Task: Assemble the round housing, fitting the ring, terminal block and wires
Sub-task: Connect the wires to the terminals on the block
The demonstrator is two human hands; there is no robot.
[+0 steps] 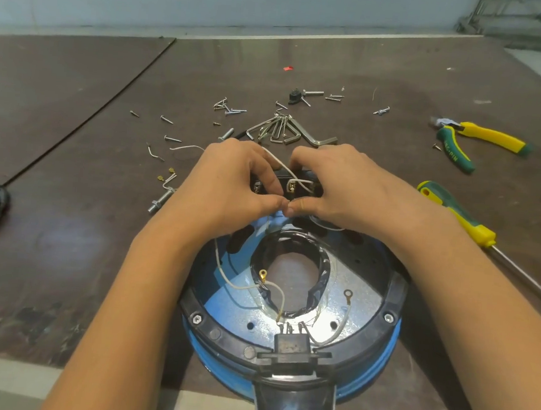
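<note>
Blue housing [377, 355] sits right under the fingers. Left hand [232, 182] and right hand [341, 187] both pinch the black terminal block [282, 186], thumbs touching, white wire [278, 165] running between the fingertips.

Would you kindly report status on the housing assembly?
Left hand, right hand both grip terminal block, white wire across it. Round housing lies flat, ring-lug wires loose. Nothing in the way.

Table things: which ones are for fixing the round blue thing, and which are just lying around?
In use: blue housing, black ring, terminal block held by left hand and right hand, white wires.
Lying about: pliers, screwdriver, hex keys, loose screws.
</note>
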